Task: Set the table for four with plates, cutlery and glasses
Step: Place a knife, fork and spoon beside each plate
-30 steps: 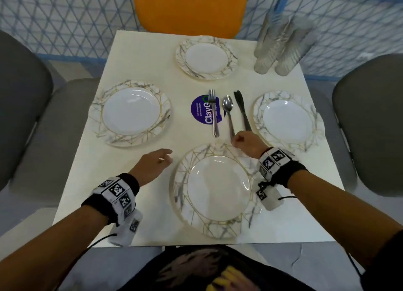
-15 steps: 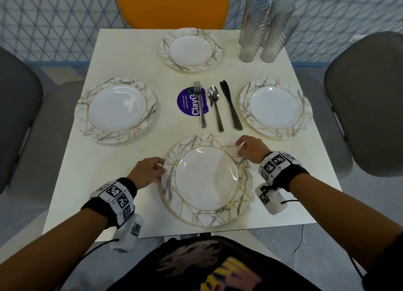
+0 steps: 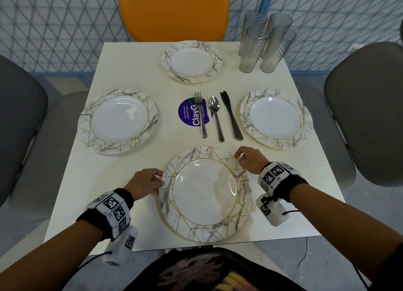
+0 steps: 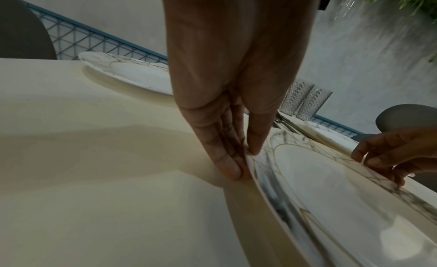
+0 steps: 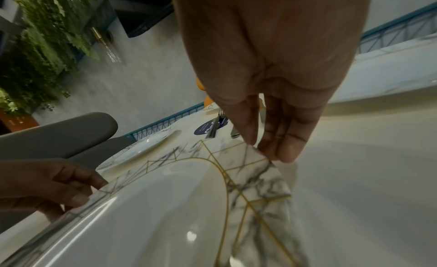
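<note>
The near plate (image 3: 205, 194), white with a marbled gold-lined rim, lies at the table's near edge in front of me. My left hand (image 3: 150, 181) pinches its left rim, thumb on top (image 4: 241, 158). My right hand (image 3: 246, 159) pinches the far right rim between thumb and fingers (image 5: 267, 151). Three more matching plates lie at the left (image 3: 118, 120), far (image 3: 192, 60) and right (image 3: 275, 118) sides. A fork (image 3: 201, 116), a spoon (image 3: 216, 114) and a knife (image 3: 231, 116) lie side by side in the table's middle. Several ribbed glasses (image 3: 263, 44) stand clustered at the far right corner.
A round purple sticker (image 3: 189, 114) lies under the fork. An orange chair (image 3: 174, 11) stands at the far side, with grey chairs at the left (image 3: 19, 120) and right (image 3: 366, 111). A blue mesh fence runs behind the cream table (image 3: 91, 192).
My left hand moved right from the bare table onto the near plate's left rim. My right hand drew back from the cutlery handles onto its right rim. Both now pinch it.
</note>
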`<state>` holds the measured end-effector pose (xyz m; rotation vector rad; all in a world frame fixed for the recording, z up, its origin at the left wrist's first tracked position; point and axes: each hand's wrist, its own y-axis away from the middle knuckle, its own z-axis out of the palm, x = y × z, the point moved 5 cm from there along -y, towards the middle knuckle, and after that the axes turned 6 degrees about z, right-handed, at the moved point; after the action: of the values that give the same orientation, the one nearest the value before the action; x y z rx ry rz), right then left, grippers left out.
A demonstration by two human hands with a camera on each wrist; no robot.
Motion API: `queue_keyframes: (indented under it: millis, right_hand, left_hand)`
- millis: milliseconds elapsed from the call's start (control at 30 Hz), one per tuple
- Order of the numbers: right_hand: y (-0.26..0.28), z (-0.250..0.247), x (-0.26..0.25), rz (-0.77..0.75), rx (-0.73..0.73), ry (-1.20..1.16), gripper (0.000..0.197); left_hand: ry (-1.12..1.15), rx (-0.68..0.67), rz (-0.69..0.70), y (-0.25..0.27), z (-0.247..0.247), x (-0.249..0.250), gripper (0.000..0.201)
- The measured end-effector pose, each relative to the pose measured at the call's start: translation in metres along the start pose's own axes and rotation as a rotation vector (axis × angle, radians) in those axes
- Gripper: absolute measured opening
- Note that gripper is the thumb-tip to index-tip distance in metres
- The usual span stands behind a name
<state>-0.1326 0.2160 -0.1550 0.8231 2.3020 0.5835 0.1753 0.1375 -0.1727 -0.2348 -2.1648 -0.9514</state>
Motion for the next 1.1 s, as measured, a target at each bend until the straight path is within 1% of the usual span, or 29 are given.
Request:
queue_keyframes:
  millis: [100, 267, 433, 567, 667, 733, 833, 900, 1000, 1100]
  right_hand:
    - [-0.007, -0.008, -0.014, -0.036, 0.069, 0.122, 0.023]
    - [-0.032, -0.037, -0.054, -0.053, 0.201, 0.306, 0.025]
    - [-0.059, -0.05, -0.073, -0.033, 0.218, 0.368, 0.024]
    - [-0.071, -0.043, -0.076, -0.043, 0.204, 0.46, 0.026]
    - [-0.077, -0.04, -0.078, -0.033, 0.226, 0.49, 0.031]
    - [-0.082, -0.041, -0.079, -0.032, 0.227, 0.489, 0.036]
    - [-0.089, -0.044, -0.079, -0.047, 0.231, 0.434, 0.035]
    - [-0.09, -0.043, -0.076, -0.044, 0.231, 0.406, 0.03]
    - [-0.088, -0.045, -0.074, -0.064, 0.205, 0.365, 0.021]
    - [-0.089, -0.047, -0.073, -0.061, 0.153, 0.347, 0.025]
  left_hand:
    - [0.013, 0.006, 0.001, -0.003, -0.008, 0.006, 0.026]
    - [0.053, 0.124, 0.049, -0.008, -0.034, 0.027, 0.023]
    - [0.043, 0.206, 0.097, -0.002, -0.041, 0.044, 0.019]
    - [0.014, 0.231, 0.124, 0.0, -0.039, 0.057, 0.016]
    - [-0.084, 0.244, 0.136, -0.005, -0.04, 0.063, 0.021]
    - [-0.132, 0.258, 0.104, -0.009, -0.04, 0.059, 0.026]
    - [-0.215, 0.196, 0.01, -0.012, -0.03, 0.043, 0.037]
    - [-0.233, 0.157, -0.034, -0.012, -0.022, 0.031, 0.043]
    - [-0.165, 0.118, -0.052, -0.013, -0.015, 0.022, 0.042]
    - [-0.016, 0.093, -0.105, -0.013, -0.012, 0.016, 0.035]
